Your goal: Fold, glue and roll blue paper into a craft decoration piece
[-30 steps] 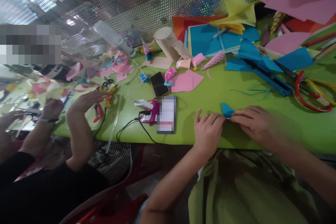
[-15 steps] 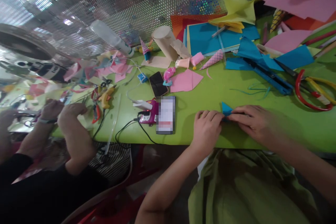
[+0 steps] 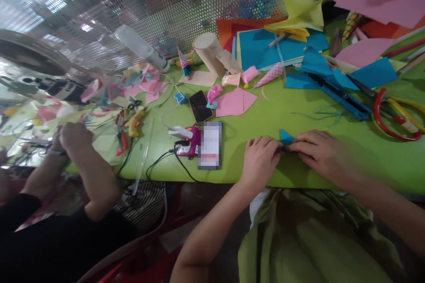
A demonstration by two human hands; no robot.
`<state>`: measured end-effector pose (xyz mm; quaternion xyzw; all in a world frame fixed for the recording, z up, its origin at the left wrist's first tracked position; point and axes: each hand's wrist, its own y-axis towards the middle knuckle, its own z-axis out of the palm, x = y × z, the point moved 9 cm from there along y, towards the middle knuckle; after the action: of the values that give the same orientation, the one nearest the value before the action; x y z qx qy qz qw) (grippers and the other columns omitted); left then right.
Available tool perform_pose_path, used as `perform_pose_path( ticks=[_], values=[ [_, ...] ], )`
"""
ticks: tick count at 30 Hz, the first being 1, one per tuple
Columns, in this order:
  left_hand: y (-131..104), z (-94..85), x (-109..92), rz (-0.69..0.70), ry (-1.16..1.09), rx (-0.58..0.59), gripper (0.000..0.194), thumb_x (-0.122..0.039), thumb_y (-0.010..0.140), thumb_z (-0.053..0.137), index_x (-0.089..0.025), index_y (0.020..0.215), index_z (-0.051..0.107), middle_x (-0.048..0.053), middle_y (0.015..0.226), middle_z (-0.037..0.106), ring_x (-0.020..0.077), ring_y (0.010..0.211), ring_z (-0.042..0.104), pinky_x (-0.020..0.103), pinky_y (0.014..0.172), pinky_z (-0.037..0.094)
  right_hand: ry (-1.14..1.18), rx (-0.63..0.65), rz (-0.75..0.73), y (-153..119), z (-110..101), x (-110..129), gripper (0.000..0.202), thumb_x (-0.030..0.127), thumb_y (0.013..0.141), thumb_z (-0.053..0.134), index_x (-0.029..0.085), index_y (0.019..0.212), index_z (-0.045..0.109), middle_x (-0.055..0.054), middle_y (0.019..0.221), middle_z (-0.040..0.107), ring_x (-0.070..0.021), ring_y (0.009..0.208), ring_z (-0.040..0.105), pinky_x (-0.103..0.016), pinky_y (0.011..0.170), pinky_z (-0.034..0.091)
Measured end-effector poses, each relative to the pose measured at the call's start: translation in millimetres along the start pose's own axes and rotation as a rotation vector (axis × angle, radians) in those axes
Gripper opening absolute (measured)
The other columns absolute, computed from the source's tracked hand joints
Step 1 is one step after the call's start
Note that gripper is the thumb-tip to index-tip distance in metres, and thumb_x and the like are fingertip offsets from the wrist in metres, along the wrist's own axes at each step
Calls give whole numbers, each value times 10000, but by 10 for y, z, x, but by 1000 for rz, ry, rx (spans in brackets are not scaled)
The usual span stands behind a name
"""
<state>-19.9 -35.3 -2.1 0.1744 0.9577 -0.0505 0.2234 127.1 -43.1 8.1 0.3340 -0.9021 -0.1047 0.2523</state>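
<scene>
Head camera view: both my hands are together at the front of the green desk (image 3: 272, 117), their fingertips closed on one small blue paper piece (image 3: 286, 136) and nearly meeting around it. My left hand (image 3: 260, 161) grips its lower left side, while my right hand (image 3: 317, 154) pinches it from the right. A pointed corner shows above my fingers, pointing up and away from me; my fingertips hide the rest, so I can't tell how many folds or turns lie beneath. I'd judge the shaping partway along: the paper is already small and pointed, but it needs both hands on it, and I see no closed, finished form. Whether any edge is fixed down, I can't tell. Beyond my hands, a pink cone (image 3: 269, 75) with crossed lines looks complete, and a pink wrapped piece (image 3: 215, 93) near the dark phone (image 3: 201, 107) appears formed too, though I can't say who made them. Flat material remains unworked: a stack of blue sheets (image 3: 255, 51) towards the back and a creased pink sheet (image 3: 235, 101). Thin teal strips (image 3: 337, 117) and scissors (image 3: 376, 117) lie to the right, apart from my hands.
</scene>
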Motion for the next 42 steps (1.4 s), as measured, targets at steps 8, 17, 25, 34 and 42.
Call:
perform_pose_path(
  ticks=[8, 17, 25, 34, 42],
  values=[
    [-34, 7, -12, 10, 35, -32, 111, -225, 1040, 674, -261, 1118, 744, 30, 1129, 789, 264, 1095, 678, 426, 930, 472, 15, 5, 25, 2, 39, -41, 217, 181, 1044, 617, 271, 1127, 797, -63, 1043, 796, -288, 990, 725, -443, 829, 543],
    [-82, 51, -8, 2, 19, -42, 278, -177, 992, 688, -283, 1246, 731, 28, 1129, 779, 273, 1087, 664, 446, 951, 465, 49, 45, 23, -20, 79, -51, 228, 185, 1030, 620, 265, 1200, 750, -80, 1109, 790, -301, 1031, 711, -457, 885, 562],
    [-135, -10, -108, 155, 89, -198, 256, -174, 1040, 641, -294, 1229, 763, 40, 1233, 784, 239, 1125, 668, 444, 1029, 455, 13, 128, 80, -26, 42, -77, 301, 146, 997, 560, 238, 1222, 737, -104, 1088, 795, -312, 984, 732, -459, 826, 568],
    [-36, -6, -77, 333, 142, -139, 204, -169, 1069, 611, -286, 1095, 777, 12, 1231, 816, 202, 1067, 695, 374, 900, 462, 187, 64, 284, 89, -298, -468, 363, 498, 1092, 486, 265, 1167, 755, -141, 1249, 775, -354, 1114, 755, -480, 875, 604],
    [354, -157, 101, 294, 48, 33, 323, -53, 998, 546, -256, 998, 798, 24, 1282, 819, 246, 1187, 704, 423, 1008, 471, 535, 140, 424, 114, -55, -442, 340, 547, 1027, 595, 262, 1139, 745, -80, 1069, 823, -281, 915, 758, -404, 785, 593]
  ],
)
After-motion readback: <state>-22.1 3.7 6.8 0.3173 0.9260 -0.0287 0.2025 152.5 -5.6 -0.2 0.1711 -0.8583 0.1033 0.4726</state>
